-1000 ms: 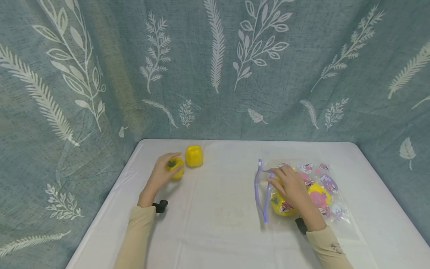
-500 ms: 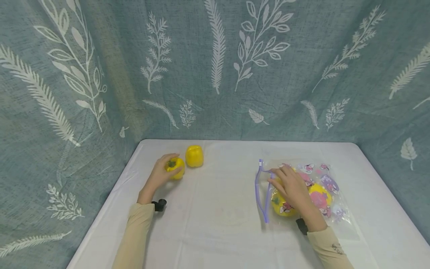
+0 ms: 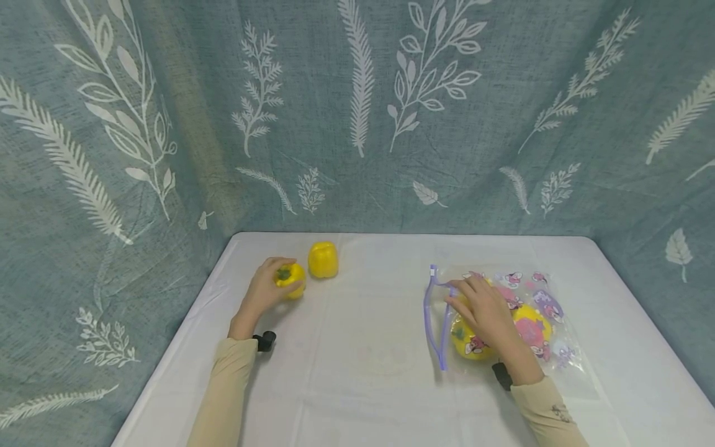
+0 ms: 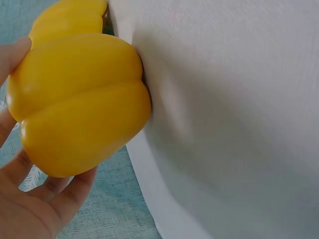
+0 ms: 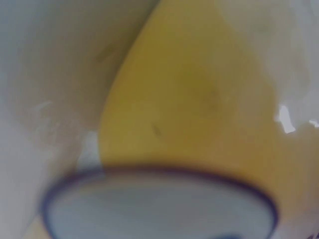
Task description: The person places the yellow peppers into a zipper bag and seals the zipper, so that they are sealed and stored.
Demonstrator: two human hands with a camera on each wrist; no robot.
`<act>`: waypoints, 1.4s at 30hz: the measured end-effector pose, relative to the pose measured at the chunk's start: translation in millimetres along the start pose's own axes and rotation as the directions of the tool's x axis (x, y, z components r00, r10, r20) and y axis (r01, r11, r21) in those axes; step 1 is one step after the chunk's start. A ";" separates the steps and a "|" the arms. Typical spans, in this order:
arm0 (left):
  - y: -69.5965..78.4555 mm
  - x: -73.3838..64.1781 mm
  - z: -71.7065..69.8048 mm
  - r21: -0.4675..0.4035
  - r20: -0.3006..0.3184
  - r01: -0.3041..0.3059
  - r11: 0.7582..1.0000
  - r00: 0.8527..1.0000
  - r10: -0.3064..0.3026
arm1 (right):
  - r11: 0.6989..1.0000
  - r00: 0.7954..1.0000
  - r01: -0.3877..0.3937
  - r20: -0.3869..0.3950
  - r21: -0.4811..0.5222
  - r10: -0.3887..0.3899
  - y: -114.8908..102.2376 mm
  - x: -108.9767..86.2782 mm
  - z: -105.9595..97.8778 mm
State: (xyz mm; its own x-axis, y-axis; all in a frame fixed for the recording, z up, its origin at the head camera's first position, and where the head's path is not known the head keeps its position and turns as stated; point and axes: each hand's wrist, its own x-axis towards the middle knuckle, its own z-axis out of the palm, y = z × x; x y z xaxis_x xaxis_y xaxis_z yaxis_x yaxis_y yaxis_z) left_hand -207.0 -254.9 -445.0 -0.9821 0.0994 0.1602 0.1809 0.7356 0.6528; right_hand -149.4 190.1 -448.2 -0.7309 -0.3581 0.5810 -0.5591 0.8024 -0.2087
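In the head view my left hand (image 3: 265,285) grips a yellow bell pepper (image 3: 293,279) with a green stem, thumb on one side and fingers on the other. The left wrist view shows this yellow bell pepper (image 4: 84,104) large, fingers around it; whether it touches the table cannot be told. A second yellow bell pepper (image 3: 323,259) stands just behind. My right hand (image 3: 485,307) rests over a clear printed zip bag (image 3: 564,354), fingertips near its purple zip edge. Inside the bag lie yellow peppers (image 3: 466,341), partly hidden by the print and hand.
A white-covered table (image 3: 363,385) lies under everything, with bare cloth between the two hands. A blue-green leaf-patterned curtain (image 3: 335,124) hangs behind and at the sides. Through the right wrist view only blurred yellow pepper (image 5: 184,109) and bag film show.
My left hand has shifted very slightly and its fingers sit closer around the bell pepper. The right hand, the bag and the second pepper stay put.
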 end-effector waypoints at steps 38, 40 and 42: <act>14.7 -18.1 -18.1 0.088 0.168 -0.014 0.996 0.986 -0.001 | 1.000 1.000 -0.003 0.015 0.007 0.003 -1.6 1.3 -1.7; 14.4 -19.6 -15.3 0.070 0.154 -0.017 0.997 0.988 0.006 | 1.000 1.000 -0.002 0.015 0.006 0.002 -1.6 1.3 -1.7; 13.7 -20.5 -12.2 0.055 0.145 -0.020 0.998 0.989 0.012 | 1.000 1.000 -0.005 0.015 0.007 0.005 -1.5 1.0 -1.5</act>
State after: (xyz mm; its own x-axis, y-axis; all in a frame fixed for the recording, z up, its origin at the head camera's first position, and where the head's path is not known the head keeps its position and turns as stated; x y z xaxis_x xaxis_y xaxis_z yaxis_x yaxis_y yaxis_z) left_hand -183.7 -255.1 -430.3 -0.9772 0.2040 0.0589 0.1972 0.7693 0.6077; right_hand -148.7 189.3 -446.2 -0.7392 -0.3616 0.5682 -0.5585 0.8006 -0.2170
